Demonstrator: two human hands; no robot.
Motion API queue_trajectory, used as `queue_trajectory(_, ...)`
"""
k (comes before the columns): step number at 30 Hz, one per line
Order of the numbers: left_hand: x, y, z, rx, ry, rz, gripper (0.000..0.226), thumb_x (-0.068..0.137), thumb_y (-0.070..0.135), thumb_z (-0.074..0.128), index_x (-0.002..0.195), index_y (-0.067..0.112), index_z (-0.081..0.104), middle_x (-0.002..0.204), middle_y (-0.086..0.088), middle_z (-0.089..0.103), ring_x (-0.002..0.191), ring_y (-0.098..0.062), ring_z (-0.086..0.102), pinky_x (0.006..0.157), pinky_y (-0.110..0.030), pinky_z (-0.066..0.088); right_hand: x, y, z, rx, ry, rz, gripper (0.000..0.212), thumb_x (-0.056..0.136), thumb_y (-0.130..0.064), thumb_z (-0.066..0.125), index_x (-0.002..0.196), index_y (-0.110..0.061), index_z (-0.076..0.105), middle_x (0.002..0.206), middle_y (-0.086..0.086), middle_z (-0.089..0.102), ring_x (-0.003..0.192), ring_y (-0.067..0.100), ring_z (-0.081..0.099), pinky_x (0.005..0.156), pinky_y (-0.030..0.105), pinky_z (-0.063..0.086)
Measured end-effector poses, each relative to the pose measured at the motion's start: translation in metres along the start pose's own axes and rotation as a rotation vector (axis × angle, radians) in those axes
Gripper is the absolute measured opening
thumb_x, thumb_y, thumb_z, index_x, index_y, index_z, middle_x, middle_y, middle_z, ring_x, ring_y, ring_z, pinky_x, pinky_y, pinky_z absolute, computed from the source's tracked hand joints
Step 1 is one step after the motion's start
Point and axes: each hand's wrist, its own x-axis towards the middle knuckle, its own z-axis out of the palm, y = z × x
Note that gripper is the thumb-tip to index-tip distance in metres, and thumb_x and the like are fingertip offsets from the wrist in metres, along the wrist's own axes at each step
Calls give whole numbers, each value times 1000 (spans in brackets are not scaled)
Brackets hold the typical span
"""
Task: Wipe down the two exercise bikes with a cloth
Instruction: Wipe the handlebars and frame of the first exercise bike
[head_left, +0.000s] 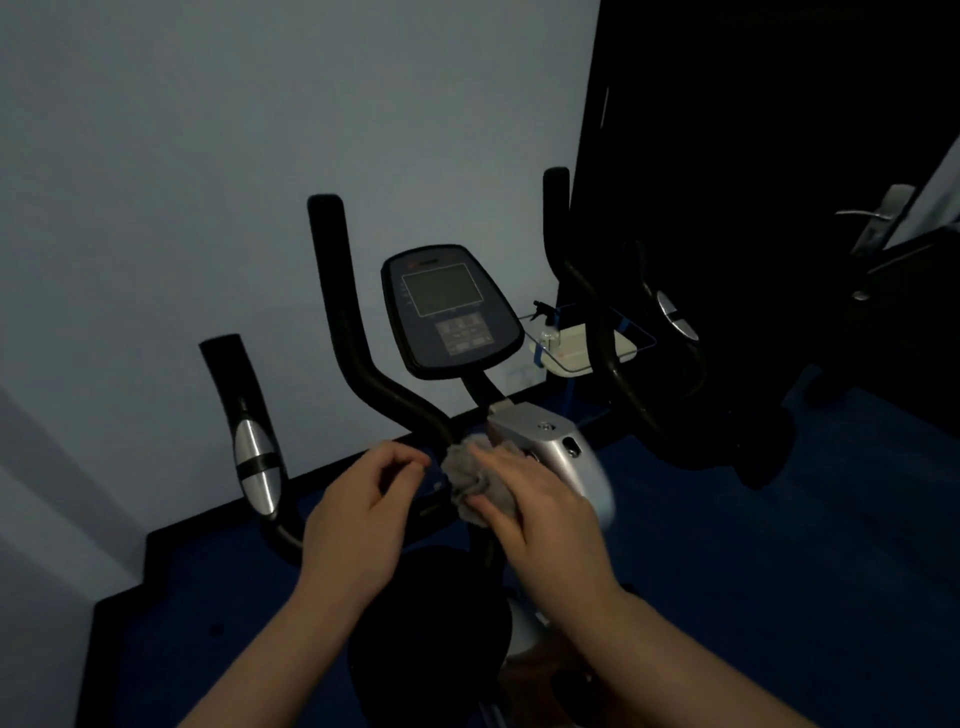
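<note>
An exercise bike stands right in front of me, with a dark console (451, 307), black handlebars (343, 312) and a silver stem housing (550, 441). My right hand (540, 514) grips a crumpled grey cloth (478, 478) and presses it against the left side of the silver housing, at the base of the handlebars. My left hand (363, 509) hovers just left of the cloth, its fingers loosely curled and holding nothing. The black saddle (426, 613) lies below my forearms.
A pale wall (208, 156) rises behind the bike. A small glass shelf (571, 348) with a spray bottle (548, 325) sits beyond the right handlebar. A dark door with a metal handle (878, 218) is at the right. The floor (779, 519) is blue.
</note>
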Motion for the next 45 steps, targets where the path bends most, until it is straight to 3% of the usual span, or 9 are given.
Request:
queue_trajectory(5, 2, 0, 2, 63, -7, -10, 16, 91, 41, 49, 84, 44, 64, 87, 21, 68, 85, 3, 60, 74, -30, 47, 37, -17, 15, 3, 87, 174, 31, 97, -43, 40, 118, -27, 56, 105, 0, 69, 97, 17, 61, 76, 30, 46)
queue_trajectory(10, 3, -1, 2, 49, 33, -20, 16, 88, 44, 50, 81, 43, 64, 82, 21, 68, 79, 3, 60, 71, -29, 47, 4, -6, -5, -24, 30, 18, 40, 94, -38, 51, 134, -33, 50, 123, -7, 64, 112, 8, 56, 92, 26, 46)
queue_trajectory(15, 3, -1, 2, 84, 36, -20, 16, 88, 45, 50, 80, 42, 63, 79, 21, 67, 76, 6, 59, 69, -26, 45, 50, -6, -22, 194, -20, 122, 22, 91, -42, 53, 107, -33, 65, 89, -10, 70, 80, 2, 62, 76, 26, 52)
queue_trajectory(20, 2, -2, 1, 171, 13, -37, 20, 89, 44, 48, 75, 39, 62, 71, 14, 66, 72, 6, 57, 56, -25, 37, 43, -23, 12, 251, 29, 91, 38, 92, -30, 58, 130, -35, 54, 120, -9, 65, 108, 2, 57, 91, 20, 46)
queue_trajectory(23, 1, -2, 1, 182, 11, -36, 21, 89, 42, 48, 74, 38, 63, 71, 13, 66, 71, 5, 57, 55, -23, 36, 5, -11, 10, 177, 115, -33, 46, 86, -11, 66, 130, -22, 57, 137, -5, 54, 125, 1, 48, 104, 18, 39)
queue_trajectory(27, 2, 0, 2, 203, -22, -40, 20, 88, 44, 48, 77, 40, 64, 74, 15, 67, 69, 3, 58, 58, -22, 36, -23, -5, 9, 123, 157, -94, 51, 78, 2, 71, 125, -17, 61, 135, -3, 55, 126, 8, 49, 106, 20, 37)
queue_trajectory(35, 2, 1, 1, 187, -39, -17, 20, 87, 43, 47, 76, 39, 63, 74, 14, 67, 71, 0, 60, 65, -28, 46, -34, 1, -18, 349, 115, 24, 41, 81, -3, 71, 117, -23, 67, 120, -14, 64, 112, -6, 57, 95, 19, 48)
queue_trajectory(40, -3, 4, -2, 170, -50, -9, 22, 91, 41, 45, 79, 38, 62, 75, 13, 67, 71, 2, 59, 58, -26, 42, 15, -21, 7, 236, 129, 68, 43, 85, -13, 67, 126, -24, 59, 133, -10, 53, 121, 2, 45, 100, 9, 31)
queue_trajectory(45, -16, 0, -10, 137, -170, 68, 18, 94, 36, 46, 100, 39, 63, 92, 21, 64, 84, 9, 57, 68, -17, 43, -22, -11, 24, 289, 261, 66, 47, 80, -13, 70, 122, -31, 60, 128, -13, 54, 119, 7, 45, 100, 11, 33)
